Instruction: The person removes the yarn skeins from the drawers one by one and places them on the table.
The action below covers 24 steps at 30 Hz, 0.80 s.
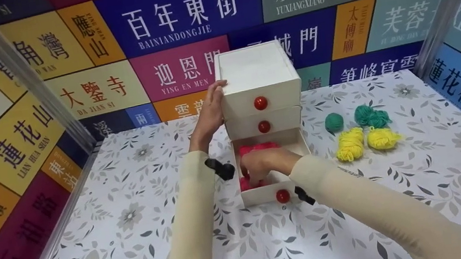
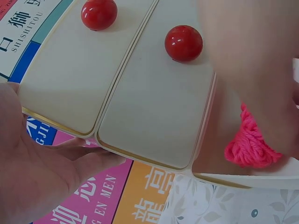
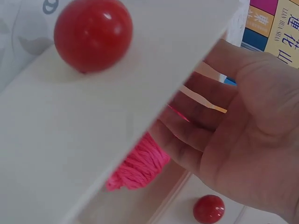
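Observation:
A small white drawer cabinet (image 1: 256, 68) with round red knobs stands on the table, its bottom drawer (image 1: 261, 196) pulled out. Pink yarn (image 1: 259, 146) lies inside this drawer, and a pink skein (image 3: 142, 163) shows behind the drawer front in the right wrist view. Against the cabinet's left side rests my left hand (image 1: 209, 112), fingers extended along the wall. My right hand (image 1: 261, 163) reaches down into the drawer, fingers bent over the pink yarn. Its fingertips are hidden by the drawer front in the right wrist view, so I cannot tell whether they grip the yarn.
Right of the cabinet lie two green yarn balls (image 1: 334, 122) and two yellow yarn skeins (image 1: 350, 145). The upper and middle drawers (image 1: 247, 125) are closed. A leaf-patterned cloth (image 1: 133, 240) covers the table, with a wall of colourful signs (image 1: 180, 15) behind.

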Tool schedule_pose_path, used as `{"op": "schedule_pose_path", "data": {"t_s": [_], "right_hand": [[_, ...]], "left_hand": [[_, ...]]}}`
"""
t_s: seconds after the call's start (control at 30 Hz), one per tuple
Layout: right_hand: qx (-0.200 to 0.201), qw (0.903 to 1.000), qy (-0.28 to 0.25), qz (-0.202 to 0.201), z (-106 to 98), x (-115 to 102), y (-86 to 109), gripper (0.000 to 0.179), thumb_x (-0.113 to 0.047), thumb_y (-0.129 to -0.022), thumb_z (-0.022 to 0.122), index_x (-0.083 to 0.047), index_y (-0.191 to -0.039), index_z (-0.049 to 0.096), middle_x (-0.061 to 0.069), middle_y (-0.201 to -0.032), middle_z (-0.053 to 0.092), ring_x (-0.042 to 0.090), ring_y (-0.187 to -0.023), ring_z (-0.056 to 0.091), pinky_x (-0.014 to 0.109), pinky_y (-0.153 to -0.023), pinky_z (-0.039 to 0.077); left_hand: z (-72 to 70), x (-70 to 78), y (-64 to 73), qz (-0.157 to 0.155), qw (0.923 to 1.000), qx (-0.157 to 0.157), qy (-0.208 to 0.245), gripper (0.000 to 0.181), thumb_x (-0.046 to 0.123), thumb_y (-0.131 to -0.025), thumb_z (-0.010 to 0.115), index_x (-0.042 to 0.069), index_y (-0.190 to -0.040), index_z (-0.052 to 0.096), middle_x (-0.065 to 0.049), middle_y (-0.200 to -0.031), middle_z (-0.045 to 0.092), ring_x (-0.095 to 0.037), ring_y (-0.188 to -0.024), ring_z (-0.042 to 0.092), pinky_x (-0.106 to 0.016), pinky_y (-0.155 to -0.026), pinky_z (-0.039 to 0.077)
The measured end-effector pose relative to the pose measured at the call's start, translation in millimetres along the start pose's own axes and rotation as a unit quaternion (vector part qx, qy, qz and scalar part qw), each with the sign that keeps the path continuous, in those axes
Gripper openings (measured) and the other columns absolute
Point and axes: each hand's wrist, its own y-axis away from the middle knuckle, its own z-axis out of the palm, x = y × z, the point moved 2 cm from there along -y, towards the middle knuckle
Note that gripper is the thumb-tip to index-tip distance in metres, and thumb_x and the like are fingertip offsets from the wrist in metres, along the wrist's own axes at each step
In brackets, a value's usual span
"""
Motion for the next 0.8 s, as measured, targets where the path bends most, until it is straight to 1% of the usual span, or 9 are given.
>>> {"op": "schedule_pose_path", "data": {"t_s": [0.1, 0.2, 0.3, 0.37, 0.43, 0.57, 0.63, 0.7, 0.8], "right_hand": [[0.004, 0.9998, -0.01, -0.019, 5, 0, -3.1, 0.007, -0.013, -0.086, 0.07, -0.007, -0.086, 0.066, 0.001, -0.076, 0.057, 0.016, -0.071, 0.047, 0.026, -0.06, 0.038], [0.005, 0.9989, -0.034, -0.031, 9, 1, -5.4, 0.01, -0.012, -0.088, 0.069, -0.005, -0.085, 0.063, 0.001, -0.074, 0.052, 0.015, -0.069, 0.045, 0.023, -0.058, 0.037], [0.017, 0.9977, -0.047, -0.046, 12, 3, -6.9, 0.012, -0.012, -0.087, 0.07, -0.002, -0.093, 0.068, 0.004, -0.081, 0.062, 0.014, -0.072, 0.048, 0.022, -0.06, 0.04], [0.03, 0.9964, -0.054, -0.059, 14, 5, -7.1, 0.019, -0.012, -0.086, 0.07, -0.001, -0.101, 0.071, 0.006, -0.089, 0.069, 0.012, -0.074, 0.05, 0.02, -0.063, 0.044], [0.037, 0.9942, -0.074, -0.069, 15, 8, -6.8, 0.022, -0.012, -0.084, 0.071, -0.001, -0.103, 0.072, 0.006, -0.089, 0.069, 0.011, -0.074, 0.05, 0.019, -0.065, 0.044], [0.039, 0.9877, -0.134, -0.071, 16, 16, -4.9, 0.013, -0.012, -0.083, 0.074, -0.003, -0.092, 0.071, -0.002, -0.073, 0.059, 0.009, -0.067, 0.049, 0.019, -0.059, 0.042], [0.044, 0.985, -0.153, -0.066, 15, 20, -3.1, 0.013, -0.013, -0.082, 0.075, -0.005, -0.089, 0.069, -0.003, -0.071, 0.055, 0.01, -0.066, 0.05, 0.021, -0.059, 0.042], [0.057, 0.9838, -0.158, -0.063, 13, 24, -1.0, 0.017, -0.016, -0.081, 0.078, -0.005, -0.092, 0.069, -0.001, -0.078, 0.059, 0.012, -0.071, 0.052, 0.023, -0.065, 0.045], [0.077, 0.9826, -0.162, -0.05, 11, 32, 2.2, 0.029, -0.017, -0.081, 0.079, -0.005, -0.106, 0.071, 0.005, -0.093, 0.066, 0.016, -0.082, 0.054, 0.028, -0.076, 0.049]], "left_hand": [[-0.2, 0.1, -0.2, -0.001, 1.0, -0.003, 0.001, 0.041, 0.039, -0.11, 0.026, 0.023, -0.146, 0.039, -0.021, -0.143, 0.045, -0.034, -0.114, 0.058, -0.053, -0.096, 0.054], [-0.5, 0.1, -0.2, -0.005, 1.0, -0.006, 0.002, 0.041, 0.039, -0.11, 0.026, 0.024, -0.146, 0.039, -0.02, -0.144, 0.045, -0.034, -0.117, 0.057, -0.054, -0.098, 0.053], [-0.8, 0.2, -0.1, -0.009, 0.9999, -0.007, 0.003, 0.041, 0.039, -0.11, 0.026, 0.025, -0.146, 0.039, -0.019, -0.144, 0.045, -0.033, -0.118, 0.056, -0.054, -0.1, 0.052], [-0.5, 0.1, -0.2, -0.006, 1.0, -0.005, 0.005, 0.041, 0.038, -0.11, 0.026, 0.025, -0.146, 0.039, -0.019, -0.142, 0.046, -0.033, -0.116, 0.058, -0.053, -0.098, 0.053], [-0.1, -0.1, -0.5, -0.004, 1.0, -0.004, 0.008, 0.041, 0.038, -0.111, 0.026, 0.024, -0.146, 0.04, -0.02, -0.14, 0.047, -0.033, -0.113, 0.058, -0.052, -0.096, 0.054], [0.6, -0.3, -0.3, -0.002, 0.9999, -0.004, 0.009, 0.041, 0.038, -0.111, 0.026, 0.022, -0.147, 0.039, -0.019, -0.141, 0.046, -0.031, -0.11, 0.057, -0.052, -0.094, 0.054], [0.6, -0.2, 0.1, -0.003, 1.0, -0.004, 0.008, 0.042, 0.038, -0.11, 0.026, 0.023, -0.147, 0.039, -0.019, -0.142, 0.045, -0.031, -0.111, 0.056, -0.053, -0.095, 0.052], [0.3, 0.2, 0.6, -0.003, 1.0, -0.004, 0.007, 0.041, 0.039, -0.11, 0.027, 0.023, -0.147, 0.039, -0.018, -0.143, 0.045, -0.032, -0.113, 0.056, -0.056, -0.097, 0.052], [-0.7, 0.9, 1.5, -0.003, 1.0, -0.005, 0.004, 0.041, 0.039, -0.11, 0.027, 0.024, -0.147, 0.039, -0.018, -0.144, 0.045, -0.032, -0.115, 0.056, -0.057, -0.099, 0.051]]}}
